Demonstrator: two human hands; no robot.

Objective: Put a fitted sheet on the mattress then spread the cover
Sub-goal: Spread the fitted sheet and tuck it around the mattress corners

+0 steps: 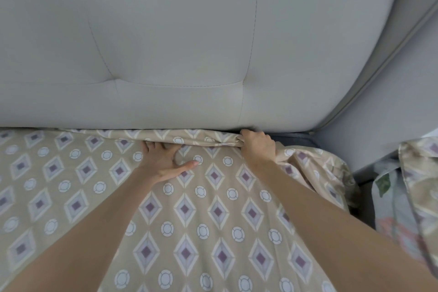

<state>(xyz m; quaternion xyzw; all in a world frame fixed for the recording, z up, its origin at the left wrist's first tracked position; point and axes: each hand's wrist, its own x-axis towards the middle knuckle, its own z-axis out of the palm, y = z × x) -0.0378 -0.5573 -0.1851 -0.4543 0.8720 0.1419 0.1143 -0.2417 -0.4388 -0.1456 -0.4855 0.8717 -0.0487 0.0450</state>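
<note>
A beige diamond-patterned sheet [189,220] covers the bed [166,102], bunched at its head end.

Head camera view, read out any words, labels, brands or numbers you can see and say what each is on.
No readable text anywhere. The patterned sheet shows only diamonds and circles, the grey headboard is plain with stitched seams, and the floral fabric at the right has no lettering.

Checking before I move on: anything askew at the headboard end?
Yes. The sheet is bunched in a ridge along the headboard, where the right hand grips it; its right edge hangs loose and wrinkled.
</note>
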